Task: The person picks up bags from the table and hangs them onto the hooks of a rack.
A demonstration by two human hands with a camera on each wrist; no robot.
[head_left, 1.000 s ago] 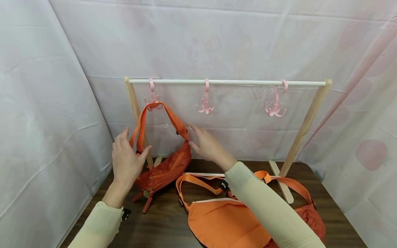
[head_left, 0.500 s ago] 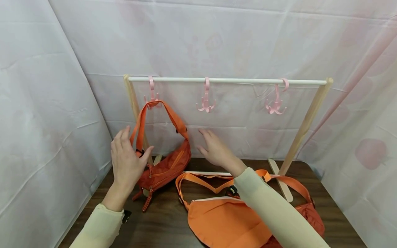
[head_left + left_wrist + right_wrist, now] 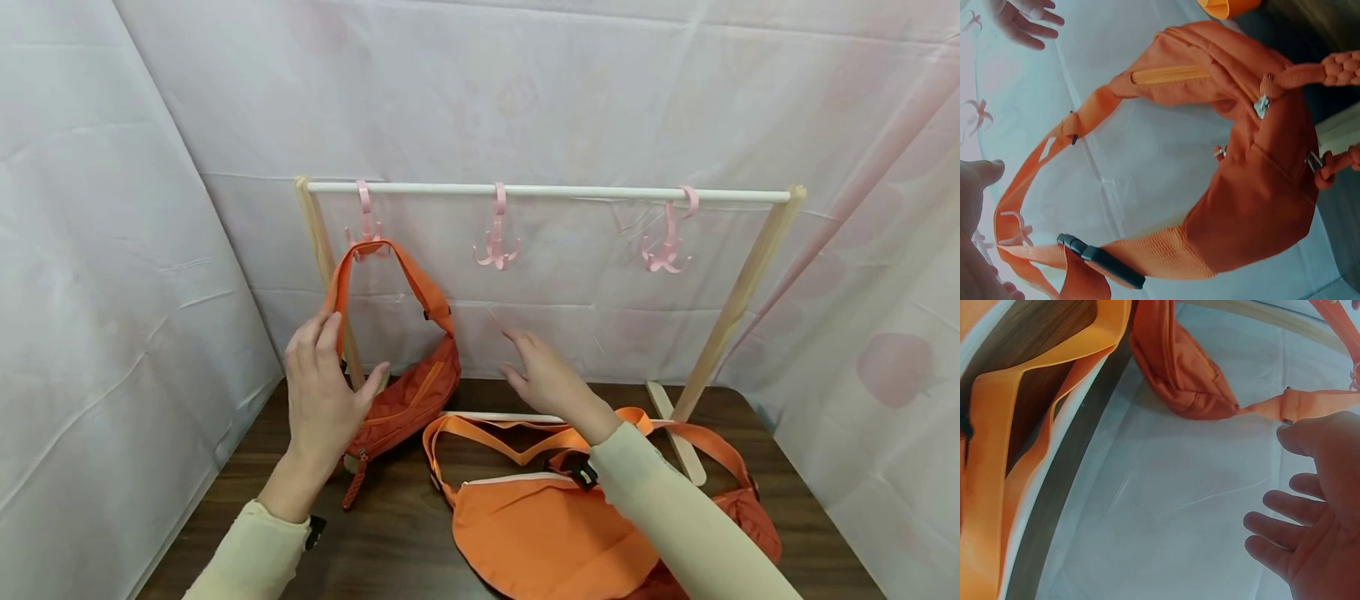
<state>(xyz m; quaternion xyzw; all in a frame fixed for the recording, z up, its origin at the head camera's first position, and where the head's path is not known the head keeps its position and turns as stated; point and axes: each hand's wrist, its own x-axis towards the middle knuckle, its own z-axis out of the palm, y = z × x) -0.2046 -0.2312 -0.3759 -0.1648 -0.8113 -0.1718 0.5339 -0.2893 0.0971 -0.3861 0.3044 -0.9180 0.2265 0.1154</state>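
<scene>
A rust-red waist bag with an orange strap hangs by that strap from the left pink hook. In the left wrist view its zips, braided pulls and black buckle show. My left hand, thumb spread from relaxed fingers, is right beside the strap's left side and overlaps it in the head view. To the right of the bag my right hand hovers with fingers loosely extended, holding nothing. Below it on the table lies an orange waist bag, its strap looped toward the back.
A white rail on wooden posts carries a middle pink hook and a right pink hook. Another rust-red bag lies at the right, partly behind my sleeve. A rack foot rests on the dark wooden table.
My right hand has drawn away from the hanging bag to the right. My left hand stayed by the strap, then shifted slightly right, covering more of the bag. The bag still hangs.
</scene>
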